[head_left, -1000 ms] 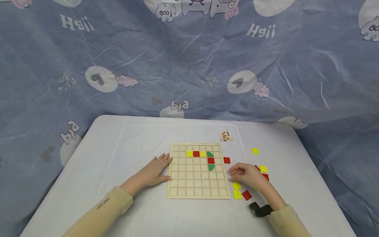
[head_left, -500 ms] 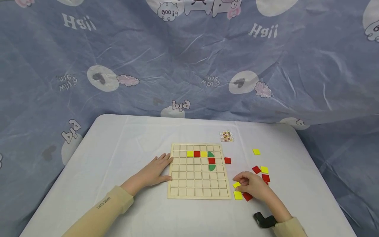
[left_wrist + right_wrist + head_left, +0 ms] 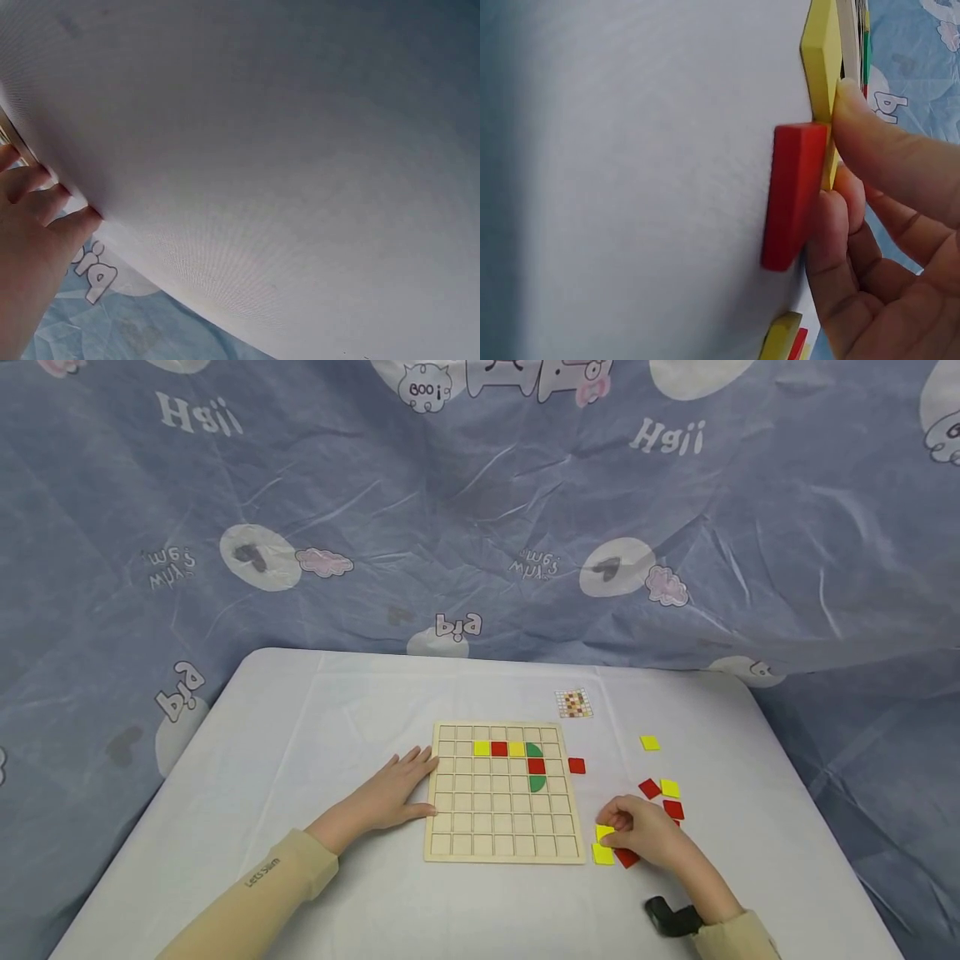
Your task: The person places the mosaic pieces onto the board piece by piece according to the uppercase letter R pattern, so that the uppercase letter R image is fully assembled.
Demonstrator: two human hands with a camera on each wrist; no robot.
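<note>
White table [image 3: 337, 710]; left hand [image 3: 388, 793] splayed, right hand [image 3: 643, 829] pinching yellow tile [image 3: 603, 832].

Blue cartoon-print sheet [image 3: 420, 485], white table [image 3: 315, 727]

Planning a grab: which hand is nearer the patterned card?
Right. The right hand is in front and right of the card; the left hand is farther, at the left edge of the board.

board [image 3: 501, 814] on table [image 3: 345, 710] | loose tiles [image 3: 673, 810] right of board | card [image 3: 573, 703] behind loose tiles
</note>
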